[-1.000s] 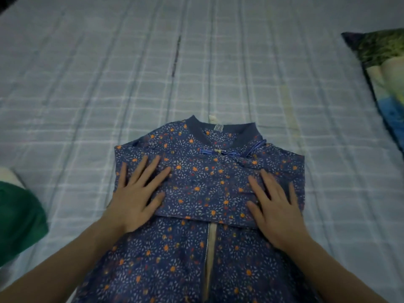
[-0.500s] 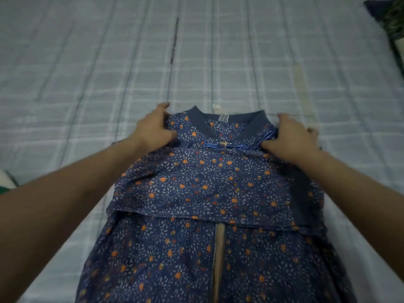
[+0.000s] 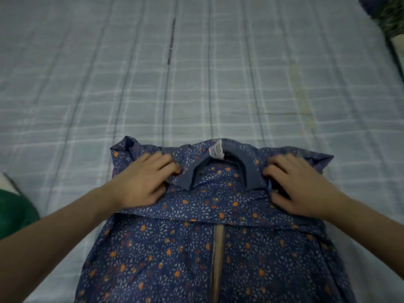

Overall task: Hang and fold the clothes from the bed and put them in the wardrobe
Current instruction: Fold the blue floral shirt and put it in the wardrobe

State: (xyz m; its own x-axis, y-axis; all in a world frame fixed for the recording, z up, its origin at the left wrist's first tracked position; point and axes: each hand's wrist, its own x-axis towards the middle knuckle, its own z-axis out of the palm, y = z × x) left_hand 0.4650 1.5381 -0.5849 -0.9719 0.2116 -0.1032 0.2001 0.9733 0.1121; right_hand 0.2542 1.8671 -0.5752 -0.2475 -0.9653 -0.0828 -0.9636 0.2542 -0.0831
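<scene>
Checked bed (image 3: 218,84): left hand (image 3: 140,184), right hand (image 3: 303,186) pinch floral garment (image 3: 196,254) beside collar (image 3: 251,173); fold evenly, edges aligned.

A single head-worn camera is looking forward and steeply down from the person's own standpoint at the bed's edge, sitting close over the floral garment (image 3: 196,254) and taking in both forearms. It is facing across the checked bedsheet (image 3: 196,84), with a pillow (image 3: 391,20) clipping the upper right corner.
</scene>
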